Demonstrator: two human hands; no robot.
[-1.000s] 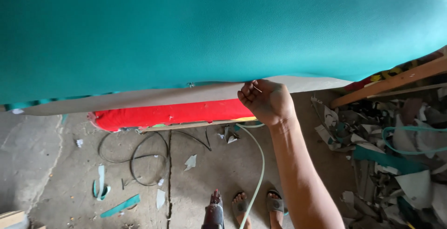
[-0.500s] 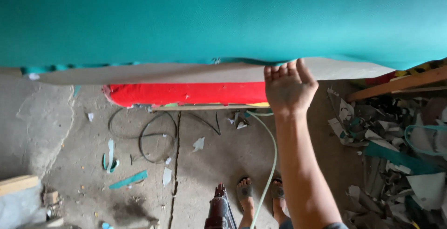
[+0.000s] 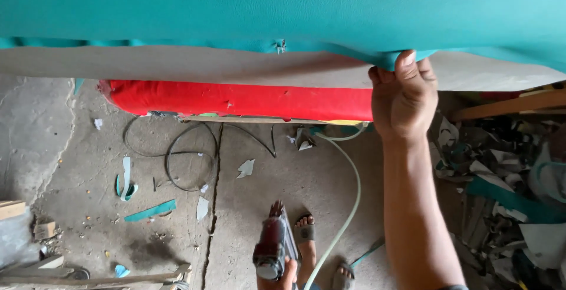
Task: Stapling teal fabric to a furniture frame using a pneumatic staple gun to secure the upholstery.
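Everything here sits around the red cushion [image 3: 242, 100], a long padded block lying under the pale underside of the teal sheet [image 3: 283, 4] that fills the top of my view. Far to the left of the cushion, at the edge, lies a bit of wood block [image 3: 12, 209] on the concrete floor [image 3: 53, 148]. Nearer, below the cushion's left half, teal offcuts [image 3: 150, 210] and a loop of black cable [image 3: 188, 160] lie on the floor. Below the cushion's middle, at the bottom edge, my left hand [image 3: 282, 275] is wrapped around the grip of a red and dark staple gun [image 3: 272, 246], its nose pointing up toward the cushion. Just right of the gun are my sandalled feet [image 3: 306, 231], and a pale green hose [image 3: 348, 207] curves from them up to the cushion's right end. At that right end, my right hand [image 3: 402, 95] is closed on the folded edge of the teal sheet, fingers curled over it and pinching it. Right of the cushion lie a wooden slat [image 3: 513, 104] and a heap of scraps [image 3: 507, 184].
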